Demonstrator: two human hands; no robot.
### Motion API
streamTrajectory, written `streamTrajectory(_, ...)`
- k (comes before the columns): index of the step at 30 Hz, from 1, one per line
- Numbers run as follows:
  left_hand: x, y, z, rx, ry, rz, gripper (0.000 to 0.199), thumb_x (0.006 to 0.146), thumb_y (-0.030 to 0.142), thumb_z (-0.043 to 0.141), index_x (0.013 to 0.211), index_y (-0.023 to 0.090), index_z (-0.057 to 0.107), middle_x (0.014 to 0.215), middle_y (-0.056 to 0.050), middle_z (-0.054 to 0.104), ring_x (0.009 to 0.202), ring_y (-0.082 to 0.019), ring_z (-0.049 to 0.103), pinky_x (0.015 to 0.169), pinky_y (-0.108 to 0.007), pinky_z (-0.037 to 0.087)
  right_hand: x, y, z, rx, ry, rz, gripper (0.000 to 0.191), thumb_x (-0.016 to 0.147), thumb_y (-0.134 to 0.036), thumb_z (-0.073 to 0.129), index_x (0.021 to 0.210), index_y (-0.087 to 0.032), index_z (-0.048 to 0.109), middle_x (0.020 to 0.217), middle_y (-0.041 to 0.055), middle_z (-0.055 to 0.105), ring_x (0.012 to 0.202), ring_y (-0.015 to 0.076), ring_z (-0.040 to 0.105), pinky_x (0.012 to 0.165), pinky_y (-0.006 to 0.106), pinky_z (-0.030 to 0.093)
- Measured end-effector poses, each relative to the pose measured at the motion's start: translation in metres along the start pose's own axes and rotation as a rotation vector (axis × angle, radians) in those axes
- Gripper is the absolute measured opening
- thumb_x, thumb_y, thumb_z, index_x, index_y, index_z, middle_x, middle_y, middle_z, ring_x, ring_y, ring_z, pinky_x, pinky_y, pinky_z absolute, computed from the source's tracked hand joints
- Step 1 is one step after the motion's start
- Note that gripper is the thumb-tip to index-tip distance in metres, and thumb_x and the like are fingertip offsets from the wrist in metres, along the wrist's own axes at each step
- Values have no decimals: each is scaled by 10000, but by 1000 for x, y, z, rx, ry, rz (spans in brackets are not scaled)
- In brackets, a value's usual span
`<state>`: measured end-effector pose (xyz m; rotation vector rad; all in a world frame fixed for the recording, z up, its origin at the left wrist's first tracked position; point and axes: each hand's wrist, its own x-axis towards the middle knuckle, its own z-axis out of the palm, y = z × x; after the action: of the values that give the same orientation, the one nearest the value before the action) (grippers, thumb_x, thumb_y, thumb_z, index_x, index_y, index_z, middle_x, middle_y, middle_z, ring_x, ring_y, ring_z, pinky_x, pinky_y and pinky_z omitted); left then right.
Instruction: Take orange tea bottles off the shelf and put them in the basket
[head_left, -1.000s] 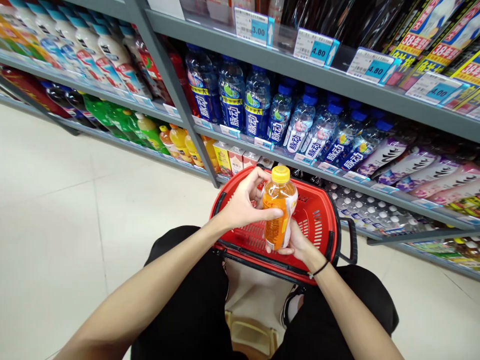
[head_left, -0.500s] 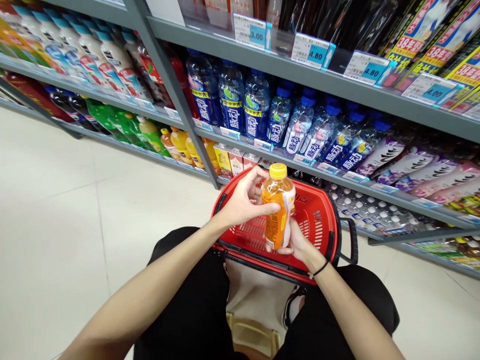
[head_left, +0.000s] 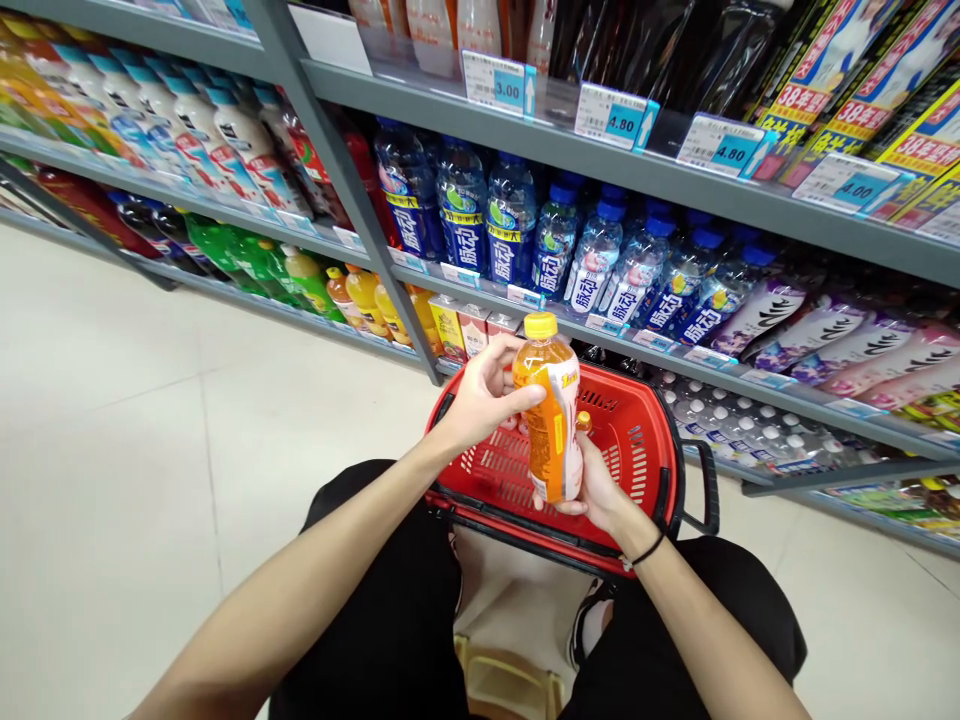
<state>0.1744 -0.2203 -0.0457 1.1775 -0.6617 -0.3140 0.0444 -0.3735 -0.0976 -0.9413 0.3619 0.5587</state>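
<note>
An orange drink bottle (head_left: 553,425) with a yellow cap and a pale pink and orange label stands nearly upright between my hands, over a red basket (head_left: 637,440). My left hand (head_left: 487,392) grips its upper left side, the thumb lying across the front. Around the lower right side and base, my right hand (head_left: 589,480) is wrapped from below. Behind the held bottle, a small orange-capped item (head_left: 584,423) shows inside the basket, mostly hidden.
Blue-capped bottles (head_left: 512,225) line the middle shelf ahead, above small water bottles (head_left: 739,415). Cartons (head_left: 472,328) and yellow juice bottles stand low on the left. A shelf post (head_left: 337,180) slants down to the floor. The basket's black handle (head_left: 709,490) sticks out right.
The bottle has tilted a little to the left and turned, so more of its pale pink label faces me. Both hands stay on it. The view has shifted slightly.
</note>
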Motion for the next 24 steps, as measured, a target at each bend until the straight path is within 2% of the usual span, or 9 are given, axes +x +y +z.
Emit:
streamTrajectory(4, 6, 4, 2, -51, 156, -61, 593, 667, 527, 940, 1006, 180, 598, 971, -36, 733, 796, -134, 684, 704, -242, 562, -6, -2, 7, -66, -73, -7, 959, 979, -826, 152, 1074, -53, 711, 693, 172, 734, 330, 114, 430, 287, 191, 188)
streamTrajectory(6, 8, 7, 2, -71, 254, -141, 611, 652, 563, 939, 988, 177, 604, 946, -31, 720, 785, -129, 671, 686, -230, 547, -9, -4, 12, -79, -130, -43, 953, 934, -875, 246, 1058, -57, 719, 722, 180, 751, 361, 133, 485, 299, 201, 274)
streamTrajectory(8, 8, 10, 3, -85, 336, -221, 622, 655, 616, 920, 959, 175, 605, 866, -20, 691, 664, -101, 607, 558, -205, 462, -12, -7, 17, -64, -167, -104, 899, 914, -868, 340, 1046, -67, 725, 756, 185, 767, 439, 170, 577, 344, 221, 384)
streamTrajectory(10, 8, 12, 4, -116, 389, -264, 631, 651, 654, 910, 918, 172, 602, 747, 10, 619, 527, -58, 464, 448, -198, 309, -14, -9, 20, -37, -180, -167, 829, 915, -833, 411, 1037, -80, 732, 785, 184, 778, 527, 204, 649, 411, 246, 471)
streamTrajectory(12, 9, 13, 4, -161, 416, -267, 627, 650, 661, 912, 873, 168, 595, 647, 51, 506, 472, -31, 313, 426, -205, 201, -14, -10, 19, -12, -191, -211, 790, 907, -812, 449, 1019, -86, 739, 805, 188, 783, 595, 234, 692, 454, 270, 514)
streamTrajectory(15, 10, 11, 3, -219, 433, -259, 602, 671, 643, 915, 815, 161, 586, 579, 95, 342, 481, -25, 197, 438, -203, 160, -16, -12, 17, 7, -231, -237, 791, 891, -810, 459, 1006, -82, 746, 841, 206, 785, 674, 281, 726, 484, 313, 547)
streamTrajectory(18, 12, 8, 0, -269, 429, -288, 573, 734, 641, 879, 754, 159, 571, 557, 105, 260, 484, -32, 172, 438, -200, 159, -19, -13, 14, 14, -249, -267, 786, 889, -801, 466, 1029, -79, 746, 875, 216, 787, 730, 306, 742, 508, 334, 562)
streamTrajectory(21, 13, 5, -3, -304, 412, -311, 526, 790, 637, 835, 806, 151, 637, 545, 89, 329, 466, -36, 200, 430, -201, 190, -22, -14, 12, 10, -220, -318, 764, 900, -791, 486, 1034, -86, 747, 886, 214, 791, 753, 301, 753, 504, 305, 548)
streamTrajectory(24, 14, 4, -5, -311, 389, -311, 528, 836, 655, 782, 984, 152, 717, 685, -3, 626, 540, -71, 473, 502, -207, 371, -22, -15, 12, -11, -160, -394, 706, 915, -770, 534, 1032, -108, 751, 881, 191, 798, 747, 278, 765, 500, 276, 547)
